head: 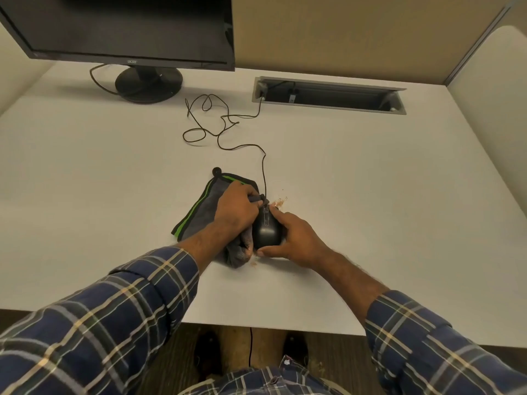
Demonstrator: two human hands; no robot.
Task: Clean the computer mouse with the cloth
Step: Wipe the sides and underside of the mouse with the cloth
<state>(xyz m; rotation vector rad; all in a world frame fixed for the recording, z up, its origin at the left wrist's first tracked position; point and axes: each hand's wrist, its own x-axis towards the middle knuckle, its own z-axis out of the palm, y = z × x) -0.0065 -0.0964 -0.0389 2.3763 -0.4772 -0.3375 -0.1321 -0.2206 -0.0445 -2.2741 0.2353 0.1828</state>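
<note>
Plaid sleeves [119, 317] reach over the tabletop [356, 195], right hand [288, 238] curled round the black mouse [266, 230], left hand [232, 212] pinching the grey cloth [199, 212] against its side, wiping seemingly midway, with crumbs [279, 202] left beside it

Black wired computer mouse [267, 230], upright on its base on the white desk, nose pointing away, thin dark cord trailing off toward the back. Grey cloth [204, 208] with green and black edge stripes, lying crumpled just left of the mouse, one bunched end touching its near-left side.
</note>
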